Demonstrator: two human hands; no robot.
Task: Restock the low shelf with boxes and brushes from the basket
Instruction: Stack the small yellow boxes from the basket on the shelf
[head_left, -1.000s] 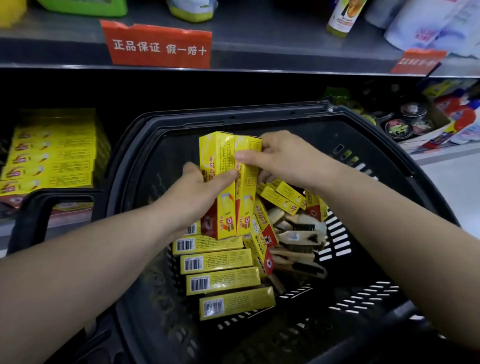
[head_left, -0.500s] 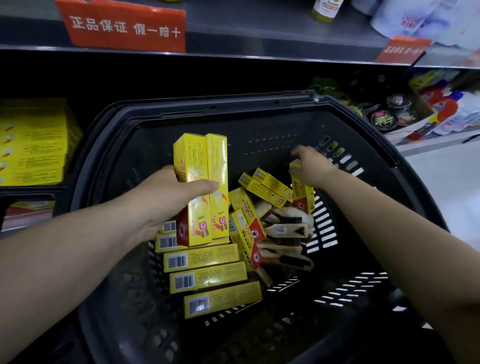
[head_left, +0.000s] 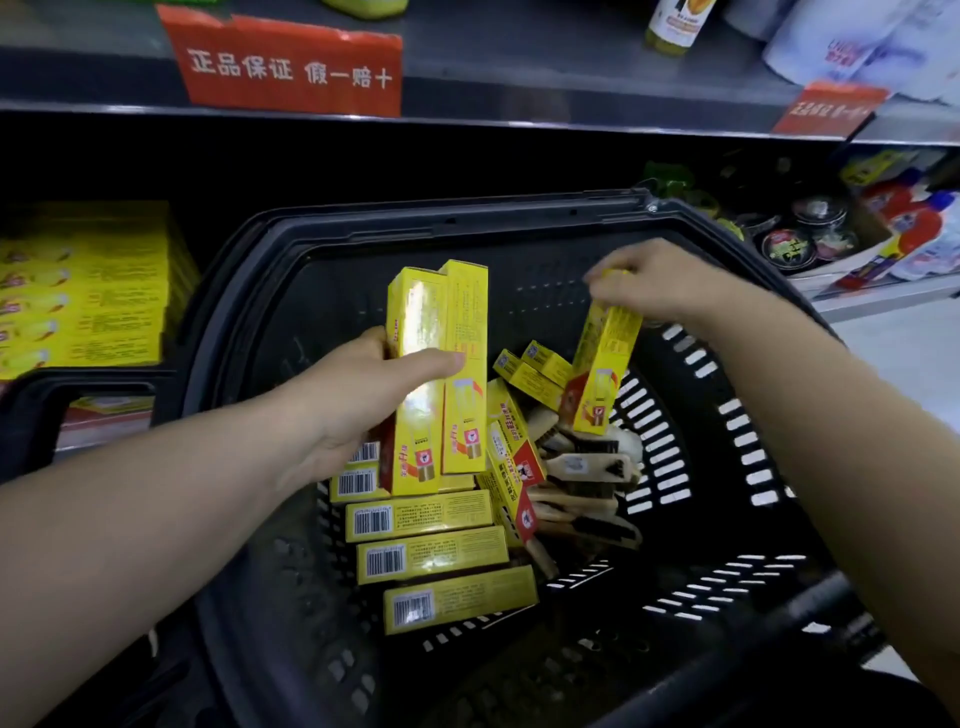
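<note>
Store shelving (head_left: 519, 67) behind a basket (head_left: 447, 218). Left hand (head_left: 363, 395) grips two boxes (head_left: 441, 322); right hand (head_left: 660, 283) pinches a third box (head_left: 605, 374) by its top, a light hold that may slip.

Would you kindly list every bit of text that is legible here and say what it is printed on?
"正品保证 假一赔十": red sign on the shelf edge.
Too small to read: barcodes and print on boxes in the basket.
Blurred, unreadable: second red sign, far right; print on held boxes in the left hand and right hand.
</note>
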